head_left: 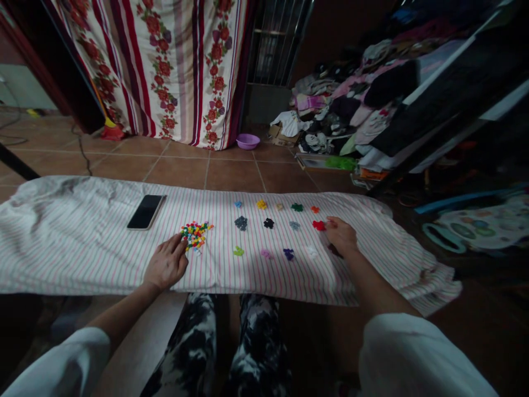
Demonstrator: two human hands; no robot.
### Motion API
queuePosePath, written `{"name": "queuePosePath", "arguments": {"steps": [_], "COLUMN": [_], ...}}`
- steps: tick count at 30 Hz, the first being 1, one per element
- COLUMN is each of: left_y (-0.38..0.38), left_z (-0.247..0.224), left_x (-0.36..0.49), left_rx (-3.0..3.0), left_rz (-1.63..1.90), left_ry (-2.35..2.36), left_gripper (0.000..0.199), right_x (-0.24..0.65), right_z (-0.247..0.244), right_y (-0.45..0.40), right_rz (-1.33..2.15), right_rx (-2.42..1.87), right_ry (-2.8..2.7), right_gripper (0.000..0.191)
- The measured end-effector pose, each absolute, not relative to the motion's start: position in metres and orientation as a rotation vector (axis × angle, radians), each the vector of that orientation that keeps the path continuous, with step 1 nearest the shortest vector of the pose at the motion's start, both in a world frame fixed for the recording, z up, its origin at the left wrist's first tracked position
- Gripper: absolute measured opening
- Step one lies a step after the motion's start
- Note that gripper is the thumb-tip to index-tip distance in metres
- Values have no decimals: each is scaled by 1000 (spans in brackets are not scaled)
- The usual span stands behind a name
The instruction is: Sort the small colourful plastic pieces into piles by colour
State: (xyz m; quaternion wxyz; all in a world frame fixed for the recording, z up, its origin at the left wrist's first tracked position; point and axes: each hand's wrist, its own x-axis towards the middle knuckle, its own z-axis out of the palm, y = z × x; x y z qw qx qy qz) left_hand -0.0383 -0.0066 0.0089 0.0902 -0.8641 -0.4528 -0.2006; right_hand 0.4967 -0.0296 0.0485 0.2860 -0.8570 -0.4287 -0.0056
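My left hand [167, 262] lies palm down with its fingers stretched out, the fingertips at the edge of a mixed heap of small colourful pieces [197, 234]. To the right, three rows of small piles sorted by colour lie on the striped cloth [215, 273]. My right hand [341, 234] is beside the red pile [318, 225], with thumb and index finger drawn together; anything between them is too small to make out. A dark brown pile [334, 250] is partly hidden under that hand. Nearby are the orange pile [315, 209], the grey pile [294, 225] and the white pile [311, 251].
A smartphone [146, 212] lies on the cloth at the left. Beyond the cloth, a purple basin [248, 142] stands on the tiled floor by a floral curtain [165, 71]. Clothes [351, 105] are heaped at the back right.
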Motion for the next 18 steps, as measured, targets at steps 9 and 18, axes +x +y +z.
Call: {"name": "queuePosePath", "arguments": {"steps": [9, 18], "left_y": [-9, -8], "left_z": [11, 11], "left_x": [-36, -35], "left_rx": [-2576, -2591], "left_rz": [-621, -661], "left_ry": [-1376, -1416], "left_gripper": [38, 38], "right_x": [344, 178], "right_z": [74, 27], "right_y": [5, -2], "right_rz": [258, 677], "right_rx": [-1826, -1478], "right_ry": [-1430, -1719], "right_gripper": [29, 23]}}
